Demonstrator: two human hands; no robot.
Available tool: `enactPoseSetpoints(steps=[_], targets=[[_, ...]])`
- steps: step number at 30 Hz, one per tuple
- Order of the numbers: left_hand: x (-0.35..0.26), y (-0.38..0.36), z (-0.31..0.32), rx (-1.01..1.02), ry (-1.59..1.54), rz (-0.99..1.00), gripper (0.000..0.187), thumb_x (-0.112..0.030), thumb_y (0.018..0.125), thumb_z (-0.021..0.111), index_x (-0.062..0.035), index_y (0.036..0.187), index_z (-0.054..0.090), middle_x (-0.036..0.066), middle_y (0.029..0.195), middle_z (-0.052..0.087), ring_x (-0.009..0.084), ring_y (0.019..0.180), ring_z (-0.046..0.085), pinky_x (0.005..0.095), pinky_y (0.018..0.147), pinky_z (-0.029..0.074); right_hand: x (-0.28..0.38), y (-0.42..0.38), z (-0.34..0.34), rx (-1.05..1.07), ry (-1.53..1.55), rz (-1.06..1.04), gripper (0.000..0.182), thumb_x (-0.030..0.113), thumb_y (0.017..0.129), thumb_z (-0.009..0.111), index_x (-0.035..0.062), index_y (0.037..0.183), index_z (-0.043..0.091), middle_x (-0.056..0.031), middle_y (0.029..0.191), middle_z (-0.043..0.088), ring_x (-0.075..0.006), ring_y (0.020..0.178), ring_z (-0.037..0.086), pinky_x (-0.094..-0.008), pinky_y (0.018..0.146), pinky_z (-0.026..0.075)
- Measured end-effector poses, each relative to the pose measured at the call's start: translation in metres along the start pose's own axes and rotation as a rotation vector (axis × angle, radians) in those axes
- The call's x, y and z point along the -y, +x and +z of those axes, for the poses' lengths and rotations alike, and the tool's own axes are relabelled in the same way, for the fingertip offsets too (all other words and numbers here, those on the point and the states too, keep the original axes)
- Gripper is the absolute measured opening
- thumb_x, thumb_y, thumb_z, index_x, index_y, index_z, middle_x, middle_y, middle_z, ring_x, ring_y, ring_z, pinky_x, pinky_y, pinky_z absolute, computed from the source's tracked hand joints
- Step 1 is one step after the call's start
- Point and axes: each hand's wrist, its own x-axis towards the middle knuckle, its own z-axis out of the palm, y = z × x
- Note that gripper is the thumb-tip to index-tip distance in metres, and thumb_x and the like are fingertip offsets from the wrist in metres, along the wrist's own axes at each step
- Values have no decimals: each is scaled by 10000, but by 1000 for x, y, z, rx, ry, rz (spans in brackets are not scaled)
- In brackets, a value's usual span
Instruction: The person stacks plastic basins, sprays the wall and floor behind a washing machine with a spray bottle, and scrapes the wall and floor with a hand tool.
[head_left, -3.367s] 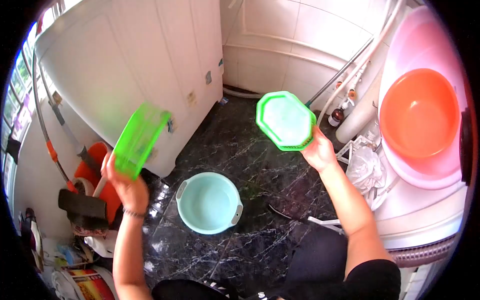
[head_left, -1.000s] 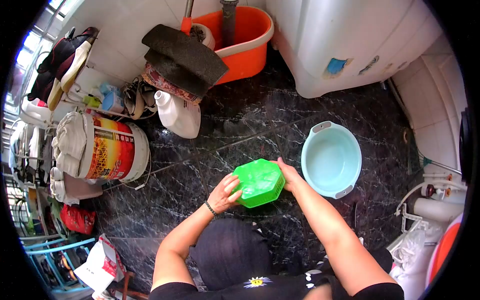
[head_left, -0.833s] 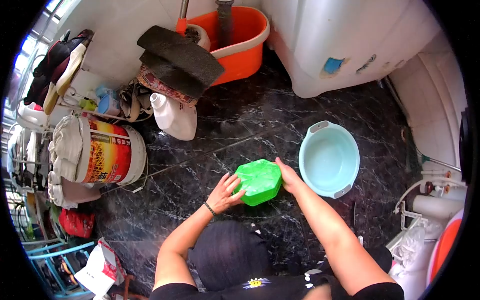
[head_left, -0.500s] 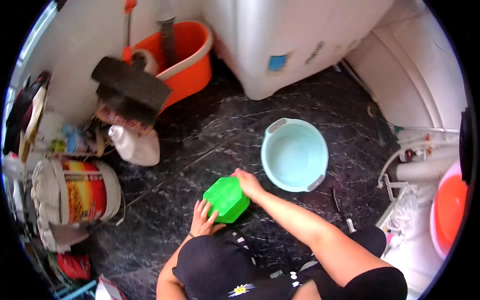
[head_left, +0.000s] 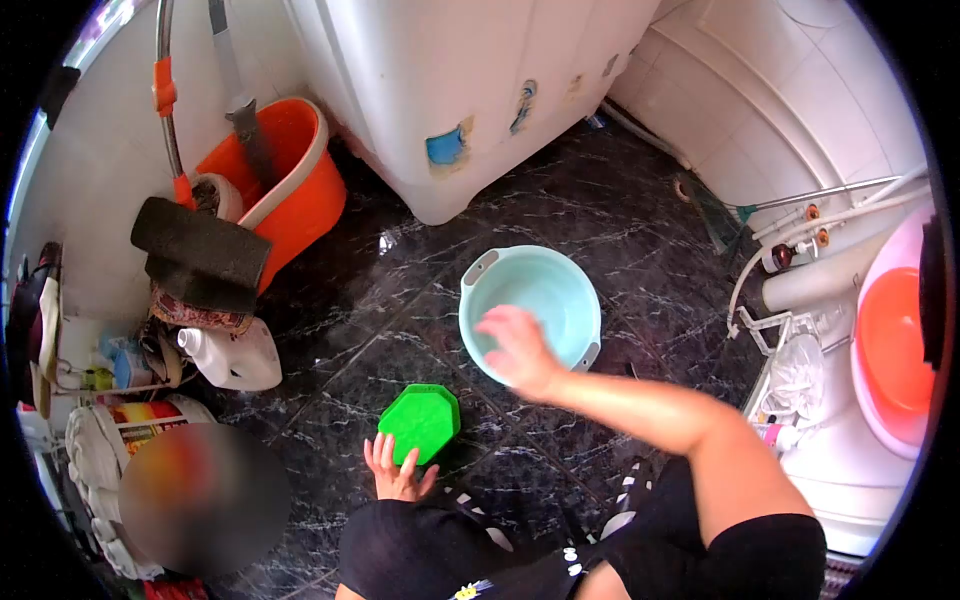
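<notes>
A green octagonal basket lies upside down on the dark marble floor. My left hand rests beside its near edge, fingers spread, touching or almost touching it and gripping nothing. My right hand, blurred by motion, hovers empty over the near rim of the light blue basin, which stands on the floor just right of the basket.
An orange mop bucket with a mop stands at the left by a white washing machine. A white detergent jug and a paint bucket lie lower left. At the right are pipes and an orange basin.
The green basket has been set upside down on the floor and both hands have let go. My right hand has moved right to the blue basin. The view has swung right.
</notes>
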Motion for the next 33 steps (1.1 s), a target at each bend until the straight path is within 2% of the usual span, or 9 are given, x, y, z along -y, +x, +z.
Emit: enactPoseSetpoints(steps=[5,13,16,18,20,22,25,26,33], targets=[[-22,64,1,518,98,-32,597,-303,712,720,-183,1258,514,182,1403,345,387,1322,290,585,1078,197,-59,-53,-94,767,-392,-238,561,298,734,699,52,1199,506,-110,1123,515,-264,1085,481,-500,963,323],[13,40,-22,478,399,-245,731,-196,588,777,-150,1254,478,215,1421,291,379,1363,218,589,1105,128,-92,-59,-87,317,-183,-268,49,126,821,536,122,825,584,-58,813,592,-210,879,595,-453,936,404],[36,29,-46,368,522,-294,776,-209,508,805,-150,1208,475,184,1436,256,376,1363,205,551,1083,245,-88,-18,-171,291,-71,132,88,126,853,511,81,791,553,-110,759,594,-271,764,609,-411,741,489],[89,18,-48,-20,-796,-1014,833,-403,739,709,-189,1429,294,132,1393,391,400,1223,396,547,1001,367,-128,10,-236,64,-15,207,86,102,853,531,26,814,529,-167,774,600,-324,750,604,-421,657,477],[70,77,-71,104,205,-133,386,-184,766,693,-99,1130,595,260,1333,380,406,1210,390,463,989,384,-176,23,-297,-331,-114,338,188,178,897,505,-6,881,541,-204,836,609,-336,768,590,-436,700,465],[21,126,-78,26,96,-230,367,-117,760,688,-49,1104,577,256,1351,326,400,1250,332,476,1021,337,-195,21,-312,-713,-152,511,191,190,895,505,5,906,550,-221,864,608,-337,835,616,-430,726,464],[-54,206,-96,96,119,57,329,-118,799,652,-25,1100,555,256,1329,339,402,1240,342,471,1022,330,-193,-6,-282,-255,-410,574,160,214,891,489,81,904,576,-183,898,622,-350,908,608,-500,821,444],[-73,222,-95,139,41,55,321,-113,802,647,-17,1096,559,258,1325,342,404,1229,357,472,1015,341,-184,-26,-262,-196,-175,535,151,208,907,460,108,878,568,-131,909,616,-373,949,566,-670,876,323],[-174,294,-69,373,-76,642,283,-31,748,634,-41,1029,595,214,1292,438,353,1088,523,402,864,484,-113,-88,-276,-106,188,588,327,328,896,552,36,1031,608,-194,990,639,-381,961,596,-422,859,460]])
